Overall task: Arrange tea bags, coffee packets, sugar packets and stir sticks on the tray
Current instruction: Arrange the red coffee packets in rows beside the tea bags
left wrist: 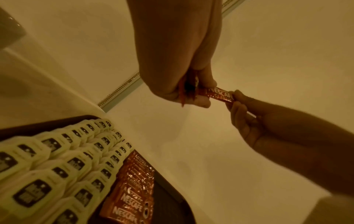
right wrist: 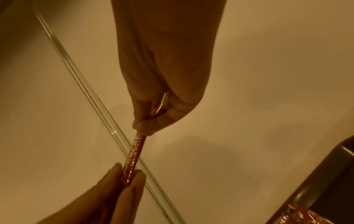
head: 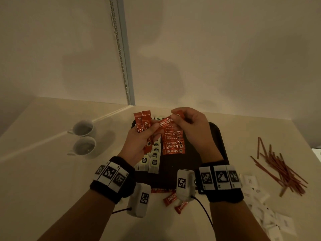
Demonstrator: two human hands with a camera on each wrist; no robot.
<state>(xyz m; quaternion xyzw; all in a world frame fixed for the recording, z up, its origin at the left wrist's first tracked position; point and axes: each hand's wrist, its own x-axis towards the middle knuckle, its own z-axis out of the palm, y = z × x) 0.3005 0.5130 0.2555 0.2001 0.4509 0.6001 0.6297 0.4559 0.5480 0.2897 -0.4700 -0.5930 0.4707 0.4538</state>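
Out on the left of the counter (head: 43, 197) we pass two white cups (head: 84, 136), idle, well apart from the action. Then the left hand (head: 144, 136) comes into view, fingers curled around a small fan of red coffee packets (head: 143, 123), gripped near their lower halves so the tops splay upward. Below it, on the dark tray (head: 220, 136), we have the tea bags (head: 154, 161) in tidy overlapping rows, and just beside them a shingled column of coffee sachets (head: 173, 146). Now the handover: one coffee packet (left wrist: 218, 94) spans the gap between the hands, and the right hand (head: 191, 126) pinches its far end between thumb and fingertips. These sachets look light, thin and glossy (likely slippery foil), so we reckon a firm pinch at the flat crimped end beats squeezing the soft middle. A few more red sachets lie loose at the tray's near edge. On the right, stir sticks (head: 281, 171) wait in a heap, with sugar packets (head: 271, 221) scattered below them.
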